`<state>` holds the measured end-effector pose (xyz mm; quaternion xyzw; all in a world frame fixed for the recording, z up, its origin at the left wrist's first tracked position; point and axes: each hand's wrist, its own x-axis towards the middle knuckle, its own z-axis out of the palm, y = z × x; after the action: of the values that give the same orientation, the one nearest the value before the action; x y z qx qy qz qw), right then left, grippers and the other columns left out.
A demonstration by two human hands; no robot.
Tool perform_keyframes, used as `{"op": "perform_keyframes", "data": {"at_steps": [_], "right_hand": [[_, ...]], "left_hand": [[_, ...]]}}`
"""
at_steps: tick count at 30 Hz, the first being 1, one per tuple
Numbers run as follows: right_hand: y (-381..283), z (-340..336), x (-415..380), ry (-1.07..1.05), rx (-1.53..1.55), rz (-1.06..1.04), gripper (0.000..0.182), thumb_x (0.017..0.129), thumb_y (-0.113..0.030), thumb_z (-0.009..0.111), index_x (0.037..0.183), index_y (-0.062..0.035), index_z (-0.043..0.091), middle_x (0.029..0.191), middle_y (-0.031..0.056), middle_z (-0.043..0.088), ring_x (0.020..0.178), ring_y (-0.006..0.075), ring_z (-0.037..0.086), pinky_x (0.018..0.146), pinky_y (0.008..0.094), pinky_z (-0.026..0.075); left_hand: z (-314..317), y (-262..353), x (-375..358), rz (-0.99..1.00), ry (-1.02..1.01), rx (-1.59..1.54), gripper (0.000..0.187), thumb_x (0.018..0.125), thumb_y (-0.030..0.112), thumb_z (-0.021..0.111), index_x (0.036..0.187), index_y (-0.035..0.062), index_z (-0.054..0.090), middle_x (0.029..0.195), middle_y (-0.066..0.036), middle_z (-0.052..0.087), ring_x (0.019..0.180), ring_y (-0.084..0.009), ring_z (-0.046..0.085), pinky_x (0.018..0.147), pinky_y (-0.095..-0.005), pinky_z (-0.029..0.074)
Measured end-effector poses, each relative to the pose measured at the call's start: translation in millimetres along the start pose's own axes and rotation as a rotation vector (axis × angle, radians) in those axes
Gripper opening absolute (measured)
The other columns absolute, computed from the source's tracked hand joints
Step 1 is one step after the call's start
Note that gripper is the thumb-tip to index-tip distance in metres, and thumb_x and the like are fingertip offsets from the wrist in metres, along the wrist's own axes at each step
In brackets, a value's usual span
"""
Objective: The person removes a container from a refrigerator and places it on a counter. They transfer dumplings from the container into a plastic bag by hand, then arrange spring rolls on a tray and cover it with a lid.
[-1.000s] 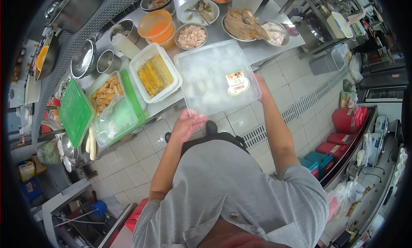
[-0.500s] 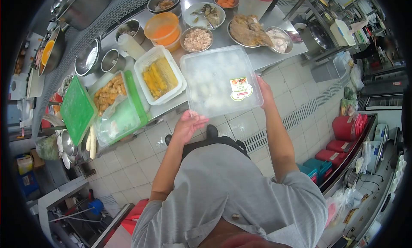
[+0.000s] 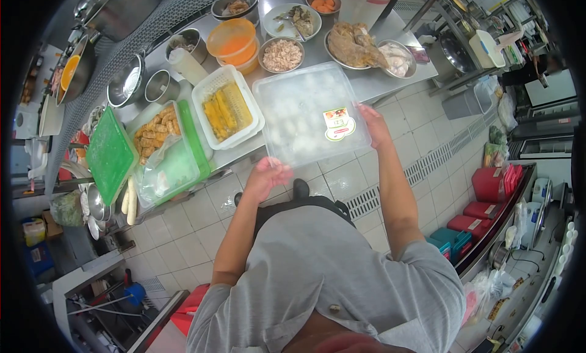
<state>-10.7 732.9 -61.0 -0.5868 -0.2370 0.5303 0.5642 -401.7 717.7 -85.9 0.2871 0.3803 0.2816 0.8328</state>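
In the centre of the frame I hold a square, translucent plastic container (image 3: 310, 113) bearing a colourful label, pale shapes showing through. My left hand (image 3: 267, 177) pinches its lower left corner; my right hand (image 3: 374, 126) clasps its right edge. Left of it, a white rectangular plastic tub (image 3: 249, 132) of yellow pieces sits on the shiny steel table (image 3: 314, 51).

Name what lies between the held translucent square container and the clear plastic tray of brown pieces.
The head view shows a white rectangular plastic tub of yellow strips and a green edge.
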Motion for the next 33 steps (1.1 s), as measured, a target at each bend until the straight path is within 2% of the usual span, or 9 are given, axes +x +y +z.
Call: {"op": "perform_keyframes", "data": {"at_steps": [4, 7, 10, 13, 16, 19, 22, 25, 33], "right_hand": [[-10.7, 8.5, -1.5, -0.005, -0.054, -0.023, 0.038, 0.1, -0.029, 0.068, 0.124, 0.0004, 0.068, 0.111, 0.0046, 0.073, 0.097, 0.0111, 0.066, 0.085, 0.0268, 0.054], [0.5, 7.4, 17.9, 0.022, -0.22, -0.049, 0.029, 0.1, -0.027, 0.066, 0.114, -0.001, 0.069, 0.101, 0.0019, 0.071, 0.089, 0.0113, 0.063, 0.079, 0.0283, 0.052], [9.1, 6.3, 29.3, 0.103, -0.417, -0.121, 0.026, 0.099, -0.027, 0.066, 0.1, -0.0017, 0.067, 0.089, 0.0013, 0.068, 0.078, 0.0119, 0.059, 0.072, 0.03, 0.05], [8.2, 4.8, 33.3, 0.177, -0.636, -0.128, 0.031, 0.098, -0.031, 0.068, 0.093, -0.0009, 0.064, 0.083, 0.0043, 0.065, 0.075, 0.014, 0.057, 0.071, 0.0326, 0.049], [11.1, 4.1, 36.8, 0.23, -0.686, -0.136, 0.037, 0.097, -0.036, 0.069, 0.091, 0.0006, 0.062, 0.082, 0.0075, 0.064, 0.075, 0.0157, 0.057, 0.07, 0.0336, 0.049], [16.9, 5.1, 42.9, 0.233, -0.617, -0.066, 0.042, 0.097, -0.038, 0.068, 0.092, 0.0027, 0.062, 0.084, 0.0094, 0.066, 0.075, 0.0173, 0.058, 0.07, 0.0348, 0.05], [21.8, 3.6, 44.7, 0.185, -0.587, -0.149, 0.045, 0.097, -0.041, 0.068, 0.089, 0.0038, 0.064, 0.084, 0.0102, 0.068, 0.074, 0.0187, 0.059, 0.069, 0.035, 0.05], [19.7, 8.8, 42.7, 0.16, -0.607, -0.116, 0.048, 0.096, -0.043, 0.067, 0.087, 0.0045, 0.066, 0.083, 0.0121, 0.069, 0.074, 0.0196, 0.061, 0.07, 0.0361, 0.051], [17.6, 17.7, 64.6, 0.284, -0.862, -0.187, 0.058, 0.092, -0.052, 0.068, 0.085, 0.0054, 0.066, 0.081, 0.0206, 0.069, 0.078, 0.031, 0.066, 0.076, 0.0421, 0.052]], "left_hand": [[0.0, 2.9, 0.8, -0.06, 0.097, 0.317, 0.019, 0.099, 0.024, 0.066, 0.108, 0.0087, 0.058, 0.097, -0.01, 0.074, 0.081, -0.0226, 0.074, 0.066, -0.0335, 0.058], [-4.2, 4.8, 7.5, -0.057, 0.14, 0.646, 0.023, 0.102, 0.029, 0.06, 0.099, 0.0063, 0.061, 0.076, -0.007, 0.071, 0.066, -0.0162, 0.07, 0.058, -0.0303, 0.053], [1.2, 12.7, 11.0, -0.025, 0.195, 0.909, 0.037, 0.103, 0.036, 0.054, 0.088, 0.0034, 0.062, 0.062, -0.007, 0.065, 0.059, -0.0164, 0.066, 0.058, -0.032, 0.051], [-4.6, 11.5, 16.9, 0.041, 0.188, 1.041, 0.046, 0.103, 0.042, 0.051, 0.084, 0.0013, 0.062, 0.06, -0.009, 0.063, 0.058, -0.02, 0.066, 0.062, -0.0352, 0.051], [-5.5, 13.3, 20.6, 0.045, 0.196, 1.177, 0.05, 0.103, 0.045, 0.05, 0.083, 0.0008, 0.062, 0.058, -0.009, 0.062, 0.059, -0.023, 0.067, 0.066, -0.0376, 0.051], [2.5, 19.7, 17.2, 0.02, 0.233, 1.266, 0.048, 0.103, 0.045, 0.051, 0.094, -0.0003, 0.065, 0.072, -0.012, 0.068, 0.065, -0.023, 0.07, 0.066, -0.0364, 0.054], [-4.7, -1.4, 22.7, -0.07, 0.279, 0.813, 0.048, 0.104, 0.046, 0.054, 0.111, -0.0006, 0.059, 0.099, -0.015, 0.069, 0.074, -0.0251, 0.073, 0.062, -0.0361, 0.059], [-11.4, -18.2, 28.2, -0.179, 0.079, 0.241, 0.053, 0.103, 0.048, 0.058, 0.126, 0.0009, 0.052, 0.108, -0.018, 0.067, 0.083, -0.0279, 0.073, 0.068, -0.0388, 0.06], [-23.3, -15.8, 48.0, -0.128, 0.129, 0.175, 0.062, 0.1, 0.049, 0.063, 0.134, -0.0002, 0.046, 0.103, -0.018, 0.065, 0.081, -0.0263, 0.072, 0.068, -0.0374, 0.06]]}}
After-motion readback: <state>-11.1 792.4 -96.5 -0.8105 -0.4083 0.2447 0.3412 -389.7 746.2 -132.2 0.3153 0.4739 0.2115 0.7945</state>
